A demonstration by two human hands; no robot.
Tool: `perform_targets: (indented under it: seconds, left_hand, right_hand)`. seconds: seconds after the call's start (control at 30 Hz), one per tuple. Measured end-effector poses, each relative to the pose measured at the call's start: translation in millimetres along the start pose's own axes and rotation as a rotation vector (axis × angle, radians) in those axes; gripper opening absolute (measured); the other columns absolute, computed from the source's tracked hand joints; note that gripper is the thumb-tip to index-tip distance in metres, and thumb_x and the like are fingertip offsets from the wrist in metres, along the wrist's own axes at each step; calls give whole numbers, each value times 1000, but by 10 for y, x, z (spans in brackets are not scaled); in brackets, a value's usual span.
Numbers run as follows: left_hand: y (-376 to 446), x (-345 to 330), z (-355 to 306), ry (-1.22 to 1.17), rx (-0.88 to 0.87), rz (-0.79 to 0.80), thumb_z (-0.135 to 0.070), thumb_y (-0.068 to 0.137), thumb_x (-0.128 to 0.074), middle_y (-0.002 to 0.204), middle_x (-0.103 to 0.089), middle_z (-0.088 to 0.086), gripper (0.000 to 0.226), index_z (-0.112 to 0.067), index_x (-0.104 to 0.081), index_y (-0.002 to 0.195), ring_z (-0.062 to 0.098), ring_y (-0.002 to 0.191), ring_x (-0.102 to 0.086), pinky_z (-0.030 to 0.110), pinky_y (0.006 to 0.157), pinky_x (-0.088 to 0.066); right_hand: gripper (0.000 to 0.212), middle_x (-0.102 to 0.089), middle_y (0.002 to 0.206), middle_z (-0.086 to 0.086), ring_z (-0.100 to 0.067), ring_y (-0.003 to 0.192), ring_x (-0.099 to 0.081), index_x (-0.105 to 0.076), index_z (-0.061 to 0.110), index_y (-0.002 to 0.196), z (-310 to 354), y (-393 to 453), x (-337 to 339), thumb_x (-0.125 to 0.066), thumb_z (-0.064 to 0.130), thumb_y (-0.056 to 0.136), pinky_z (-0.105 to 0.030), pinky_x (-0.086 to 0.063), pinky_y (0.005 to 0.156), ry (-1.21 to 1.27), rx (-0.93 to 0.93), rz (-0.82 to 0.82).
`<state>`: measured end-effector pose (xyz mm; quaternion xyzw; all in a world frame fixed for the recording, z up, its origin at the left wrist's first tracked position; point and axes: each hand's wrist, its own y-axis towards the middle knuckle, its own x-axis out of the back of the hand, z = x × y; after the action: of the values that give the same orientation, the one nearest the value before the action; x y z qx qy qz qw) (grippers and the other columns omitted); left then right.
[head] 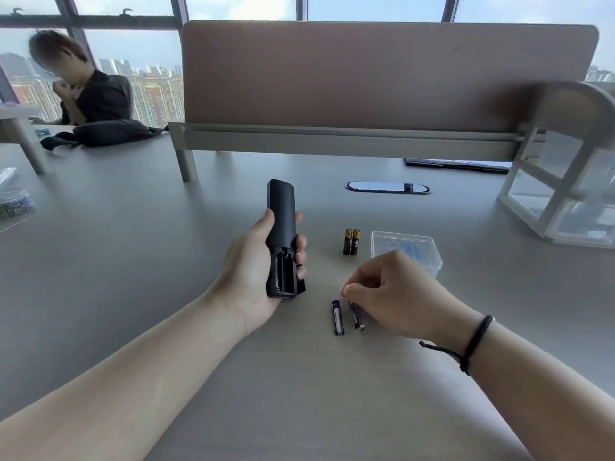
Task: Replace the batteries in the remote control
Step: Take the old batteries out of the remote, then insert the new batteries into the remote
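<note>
Remote control (281,227) sits back-up in the left hand (253,277), fingers wrapped round its sides, bay open and empty toward the person, presumably ready for loading. Right hand (396,294), loosely curled, pinches the tip of one of two purple batteries (338,317) on the table (133,261). Gold-capped pair (351,241) stands farther off, beside a clear box (406,251), likely the replacements.

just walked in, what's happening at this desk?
A person is swapping remote batteries. The left hand holds the black remote back-up, its battery compartment open and empty. The right hand is at two purple batteries lying on the desk; whether it grips one is unclear. Two black-and-gold batteries lie beside a clear plastic box.
</note>
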<state>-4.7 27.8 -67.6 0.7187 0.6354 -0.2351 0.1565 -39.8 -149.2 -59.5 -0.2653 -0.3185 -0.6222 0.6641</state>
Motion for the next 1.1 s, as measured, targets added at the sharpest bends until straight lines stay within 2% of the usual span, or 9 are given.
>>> perform_targets:
  seconds: [0.13,0.2,0.3,0.4,0.5,0.57,0.7,0.97,1.1]
  left_hand:
    - [39,23,-21,77,-45,-31,-42,103,-39,68,-57,5,45,-9,-61,123,18,57,-46,31,53,-33]
    - [57,46,-31,126,-58,-57,-43,103,-39,68,-57,4,48,-7,-62,124,18,57,-46,31,53,-33]
    - [73,73,-52,225,-78,-90,-43,103,-40,67,-58,3,47,-7,-63,123,17,57,-45,31,53,-33]
    - [87,96,-83,333,-110,-113,-41,103,-39,68,-58,4,46,-6,-63,122,18,56,-45,30,52,-34]
    - [103,114,-113,399,-124,-134,-41,103,-39,69,-58,4,45,-8,-64,120,18,56,-46,30,52,-34]
    - [111,126,-123,406,-127,-140,-41,103,-40,69,-58,5,45,-8,-64,120,18,55,-46,30,52,-34]
    - [98,115,-125,362,-138,-118,-41,102,-41,71,-58,6,43,-9,-65,118,17,55,-46,30,51,-34]
    - [39,37,-98,9,-45,51,-42,102,-39,71,-54,9,49,-5,-58,127,21,56,-44,32,52,-32]
    - [18,22,-60,-58,-15,112,-43,102,-37,71,-52,9,47,-7,-58,125,21,57,-43,32,53,-32]
  right_hand:
    - [17,-62,53,7,1,38,-46,-77,18,76,-15,15,25,-64,27,84,-10,-38,42,14,-4,7]
    - [15,-65,56,7,-2,42,-49,-76,23,79,-5,1,57,-71,37,79,-16,-42,46,39,3,55]
    - [41,-72,64,6,0,47,-56,-72,30,92,21,-52,121,-83,54,61,-16,-41,47,14,29,163]
    - [58,-63,57,9,3,42,-52,-68,30,104,42,-89,149,-91,47,53,-11,-37,42,-15,44,232]
    - [64,-65,59,9,2,48,-56,-69,28,109,31,-84,120,-91,46,51,-16,-44,53,-48,87,228]
    - [62,-66,60,10,3,51,-57,-70,28,108,26,-82,103,-91,46,52,-14,-44,54,-39,97,228]
    - [54,-69,63,7,4,50,-56,-72,27,104,27,-89,93,-90,42,56,-8,-40,49,-20,114,228]
    - [47,-66,59,9,3,44,-51,-74,24,101,15,-67,57,-90,36,59,-12,-39,46,15,92,224]
    - [49,-66,60,9,0,48,-53,-73,25,102,5,-55,53,-91,38,58,-14,-41,47,21,91,235]
